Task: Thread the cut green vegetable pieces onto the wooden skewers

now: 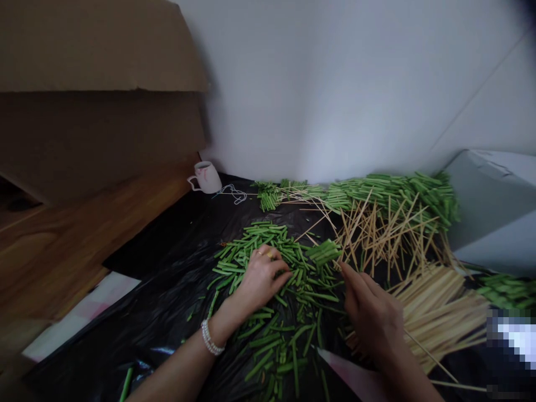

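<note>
The right hand [372, 307] has its thumb and fingers clamped on a thin skewer [337, 264] just below a threaded row of green stems [324, 252], which sits at the right edge of a loose pile of cut stems [263, 229] on black plastic sheeting [167, 301]. The left hand [263, 273] rests over that pile with its fingers curled and the thumb near the index finger; whether a stem is pinched between them cannot be told. The cut stems appear light, firm and slightly flexible, with smooth skins that may slip if damp; grip each near mid-length between thumb and fingertip, using light pressure to avoid splitting. The skewer is likely light and stiff but liable to snap under side load; hold the bare shaft close to the stems, fingers clear of the point. Spare sticks [439, 312] lie beside the right forearm. No brand, label or writing is legible: the mug [209, 180] carries a reddish mark that cannot be read, and the visible faces of the cardboard box [100, 50] show no print.
</note>
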